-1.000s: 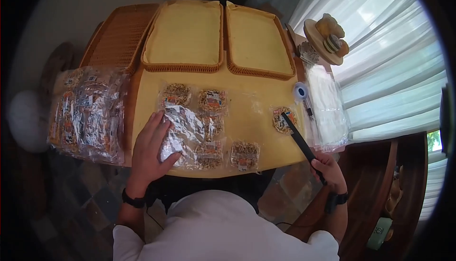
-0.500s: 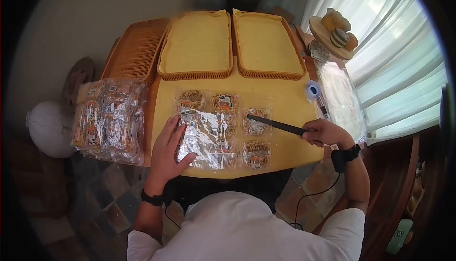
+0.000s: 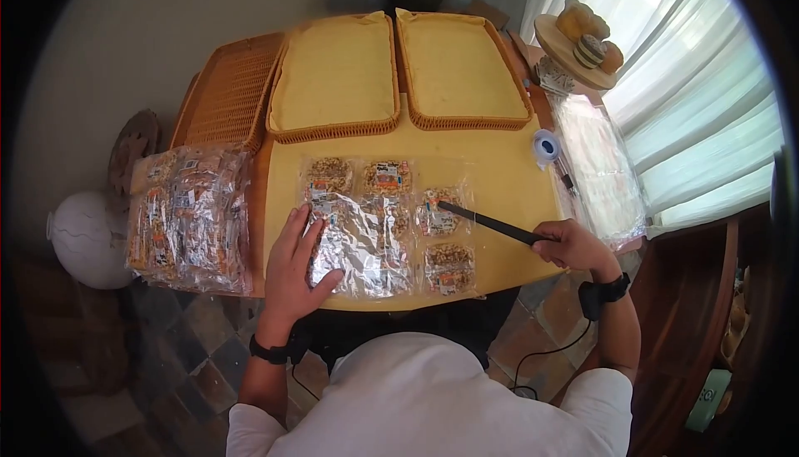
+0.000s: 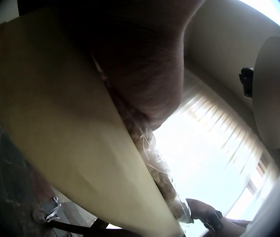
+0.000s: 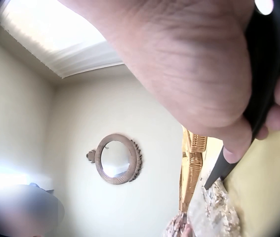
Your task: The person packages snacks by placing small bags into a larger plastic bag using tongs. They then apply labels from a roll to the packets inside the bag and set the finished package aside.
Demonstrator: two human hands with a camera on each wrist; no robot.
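My right hand (image 3: pixel 574 245) grips a long, slim black tool (image 3: pixel 499 224) by its near end. The tool's tip lies over a clear-wrapped round grain snack (image 3: pixel 437 217) in the right column; in the right wrist view the tool (image 5: pixel 263 74) shows a hole near its handle end. My left hand (image 3: pixel 295 270) rests with straight fingers along the left edge of the wrapped snacks, thumb apart. Beside it lies a shiny group of packs (image 3: pixel 362 249). Two packs stand above this group, a pack with a printed label (image 3: pixel 387 178) among them. Another pack (image 3: pixel 449 270) lies at lower right.
A tall pile of wrapped packs (image 3: pixel 187 220) stands at the left. Behind are two cloth-lined wicker trays (image 3: pixel 333 134) and an unlined one (image 3: pixel 229 99). At right lie a tape roll (image 3: pixel 545 149), a pen (image 3: pixel 568 181) and clear plastic bags (image 3: pixel 598 174).
The pack under the tool has moved left from the table's right side to above the lower right pack. My right hand moved left with the tool. My left hand stayed on the packs.
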